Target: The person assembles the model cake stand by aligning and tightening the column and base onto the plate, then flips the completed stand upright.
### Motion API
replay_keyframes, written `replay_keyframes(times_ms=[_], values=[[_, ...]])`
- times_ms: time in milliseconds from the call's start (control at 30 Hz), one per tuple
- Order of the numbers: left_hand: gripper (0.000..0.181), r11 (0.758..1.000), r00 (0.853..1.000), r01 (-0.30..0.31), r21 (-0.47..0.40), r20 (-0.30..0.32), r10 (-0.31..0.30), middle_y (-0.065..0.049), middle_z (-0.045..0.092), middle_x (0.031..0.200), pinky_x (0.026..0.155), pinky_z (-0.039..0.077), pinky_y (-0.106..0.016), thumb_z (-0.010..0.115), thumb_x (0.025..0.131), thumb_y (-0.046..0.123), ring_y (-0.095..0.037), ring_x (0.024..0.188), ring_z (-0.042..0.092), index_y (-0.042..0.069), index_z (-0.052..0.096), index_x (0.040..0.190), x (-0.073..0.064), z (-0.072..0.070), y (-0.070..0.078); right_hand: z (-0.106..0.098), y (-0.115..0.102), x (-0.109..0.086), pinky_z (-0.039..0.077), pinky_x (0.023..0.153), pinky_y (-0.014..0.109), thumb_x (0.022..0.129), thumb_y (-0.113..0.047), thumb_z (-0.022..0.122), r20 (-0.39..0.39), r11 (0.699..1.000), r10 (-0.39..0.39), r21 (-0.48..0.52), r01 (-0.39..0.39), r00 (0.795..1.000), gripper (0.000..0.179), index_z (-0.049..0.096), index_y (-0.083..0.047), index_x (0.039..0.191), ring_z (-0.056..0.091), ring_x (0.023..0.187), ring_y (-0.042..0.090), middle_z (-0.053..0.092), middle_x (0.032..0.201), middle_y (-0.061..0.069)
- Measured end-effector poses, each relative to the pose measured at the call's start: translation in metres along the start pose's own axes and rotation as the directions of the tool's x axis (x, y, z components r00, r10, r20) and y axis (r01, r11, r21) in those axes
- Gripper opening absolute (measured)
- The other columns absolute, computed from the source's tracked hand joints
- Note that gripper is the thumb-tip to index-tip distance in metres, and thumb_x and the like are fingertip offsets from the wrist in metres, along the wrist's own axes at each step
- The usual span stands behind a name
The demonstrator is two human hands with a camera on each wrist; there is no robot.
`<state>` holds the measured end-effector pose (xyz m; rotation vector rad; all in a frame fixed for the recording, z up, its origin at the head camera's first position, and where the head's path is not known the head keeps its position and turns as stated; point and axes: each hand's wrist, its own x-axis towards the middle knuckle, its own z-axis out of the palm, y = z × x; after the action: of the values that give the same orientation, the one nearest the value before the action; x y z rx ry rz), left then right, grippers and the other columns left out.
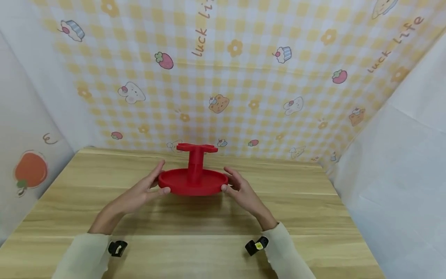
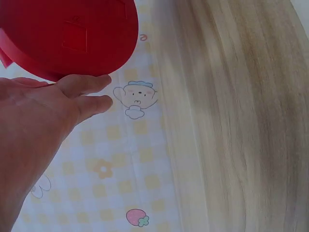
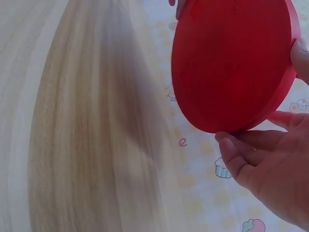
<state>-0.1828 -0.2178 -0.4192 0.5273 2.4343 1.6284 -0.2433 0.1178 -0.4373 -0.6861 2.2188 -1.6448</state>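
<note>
A red round tray (image 1: 193,190) with a raised rim is held up off the wooden table by both hands. From its middle rises a red post (image 1: 195,166), topped by a flat piece with several lobes (image 1: 197,148). My left hand (image 1: 139,194) grips the left side of the rim, thumb at the front and fingers behind. On the opposite side my right hand (image 1: 246,195) pinches the rim in the same way. Both wrist views look up at the flat underside (image 3: 227,67), where small outlined marks show; the post is hidden there.
The wooden table (image 1: 209,221) spreads under the tray, and the tray's shadow falls on it. A yellow checked cloth (image 1: 244,89) with cartoon prints hangs at the back. White sheets (image 1: 400,155) close off both sides. Black bands (image 1: 117,248) sit at the wrists.
</note>
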Motion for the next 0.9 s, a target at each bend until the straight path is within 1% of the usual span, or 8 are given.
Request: replay_keyframes(times_ms=[233,433,533,600,700,767,800,900], values=[[0.087,0.998,0.997,0.071,0.000,-0.016,-0.071,-0.029,0.028,0.154,0.107,0.027,-0.073,0.055,0.102,0.031,-0.051,0.140,0.032,0.013,-0.008,0.159,0.002,0.006,0.004,-0.001,0.000,0.001,0.048,0.104,0.047,0.105,-0.025,0.052,-0.038,0.999,0.010,-0.037,-0.011,0.999,0.052,0.037,-0.009,0.152,0.053,0.130,0.032,0.048,0.148,0.017],[0.088,0.988,0.988,0.153,-0.014,-0.028,-0.153,-0.026,0.036,0.149,0.108,0.036,-0.063,0.052,0.102,0.041,-0.041,0.134,0.043,0.015,-0.010,0.159,0.009,0.005,0.018,0.002,-0.002,0.003,0.041,0.109,0.054,0.108,-0.037,0.040,-0.084,0.996,0.014,-0.085,-0.021,0.996,0.049,0.039,-0.017,0.152,0.044,0.139,0.030,0.041,0.155,0.010],[0.090,0.983,0.983,0.179,-0.025,-0.032,-0.180,-0.024,0.037,0.148,0.107,0.035,-0.062,0.052,0.101,0.045,-0.038,0.131,0.044,0.017,-0.011,0.159,0.013,0.004,0.023,0.002,-0.006,0.003,0.043,0.106,0.054,0.108,-0.040,0.037,-0.113,0.995,0.024,-0.094,-0.035,0.993,0.049,0.040,-0.020,0.152,0.049,0.133,0.032,0.043,0.153,0.009],[0.091,0.981,0.981,0.192,-0.039,-0.029,-0.193,-0.023,0.037,0.148,0.109,0.033,-0.064,0.053,0.100,0.045,-0.038,0.131,0.044,0.018,-0.011,0.159,0.015,0.003,0.024,0.001,-0.007,0.002,0.047,0.099,0.049,0.107,-0.041,0.037,-0.127,0.994,0.022,-0.104,-0.035,0.992,0.049,0.040,-0.020,0.152,0.055,0.121,0.032,0.051,0.144,0.010],[0.091,0.979,0.979,0.198,-0.049,-0.032,-0.199,-0.025,0.032,0.152,0.110,0.030,-0.067,0.053,0.100,0.046,-0.041,0.134,0.042,0.018,-0.011,0.159,0.017,0.003,0.025,-0.001,-0.008,0.003,0.045,0.083,0.039,0.108,-0.043,0.035,-0.135,0.992,-0.003,-0.126,-0.014,0.991,0.051,0.041,-0.017,0.152,0.054,0.096,0.029,0.057,0.111,0.014],[0.092,0.977,0.978,0.204,-0.061,-0.034,-0.206,-0.027,0.027,0.156,0.110,0.027,-0.070,0.054,0.100,0.046,-0.044,0.139,0.035,0.018,-0.011,0.159,0.017,0.003,0.025,-0.002,-0.007,0.003,0.046,0.081,0.036,0.108,-0.044,0.034,-0.137,0.988,-0.035,-0.151,0.014,0.990,0.054,0.040,-0.014,0.152,0.053,0.095,0.026,0.057,0.109,0.017],[0.092,0.976,0.977,0.206,-0.067,-0.036,-0.208,-0.028,0.022,0.158,0.111,0.025,-0.071,0.054,0.100,0.046,-0.045,0.143,0.030,0.018,-0.010,0.159,0.017,0.003,0.025,-0.003,-0.007,0.003,0.046,0.082,0.037,0.107,-0.044,0.035,-0.133,0.988,-0.042,-0.151,0.021,0.990,0.054,0.040,-0.013,0.152,0.054,0.097,0.026,0.058,0.110,0.018],[0.091,0.973,0.975,0.214,-0.091,-0.032,-0.218,-0.028,0.013,0.161,0.111,0.020,-0.073,0.053,0.100,0.046,-0.048,0.148,0.017,0.019,-0.011,0.159,0.017,0.002,0.026,-0.006,-0.005,0.001,0.051,0.095,0.043,0.107,-0.044,0.038,-0.114,0.989,-0.045,-0.142,0.029,0.992,0.056,0.038,-0.014,0.153,0.057,0.119,0.027,0.053,0.141,0.018]])
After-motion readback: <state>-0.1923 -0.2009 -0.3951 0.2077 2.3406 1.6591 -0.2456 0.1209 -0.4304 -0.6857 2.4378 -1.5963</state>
